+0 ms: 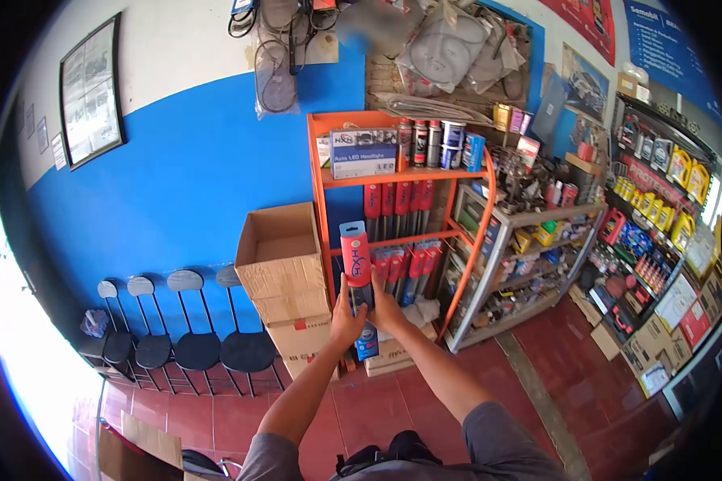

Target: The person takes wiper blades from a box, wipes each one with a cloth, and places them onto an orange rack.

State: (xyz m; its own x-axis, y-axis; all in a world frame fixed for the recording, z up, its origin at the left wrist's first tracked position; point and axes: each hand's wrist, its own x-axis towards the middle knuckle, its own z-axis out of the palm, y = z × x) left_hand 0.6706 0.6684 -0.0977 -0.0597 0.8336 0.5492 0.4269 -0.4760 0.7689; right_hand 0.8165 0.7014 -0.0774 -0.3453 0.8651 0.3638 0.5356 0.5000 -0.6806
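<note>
Both arms reach forward, and a tall red and dark package point(355, 258) with a hanging tab at its top stands upright between the hands. My left hand point(348, 316) wraps its lower left side. From the right, my right hand point(385, 306) grips the same package. Behind it, similar red packages point(399, 199) hang in rows on an orange rack point(322, 148). A blue package point(367, 343) shows just below the hands. On the rack's top shelf are an LED headlight box point(364, 153), spray cans and tins.
Left of the rack, an open cardboard box point(285, 268) sits on another carton. Several black chairs point(196, 350) line the blue wall. A glass display case point(505, 260) stands to the right, with shelves of oil bottles point(658, 212) beyond. Another open carton point(136, 449) is at lower left.
</note>
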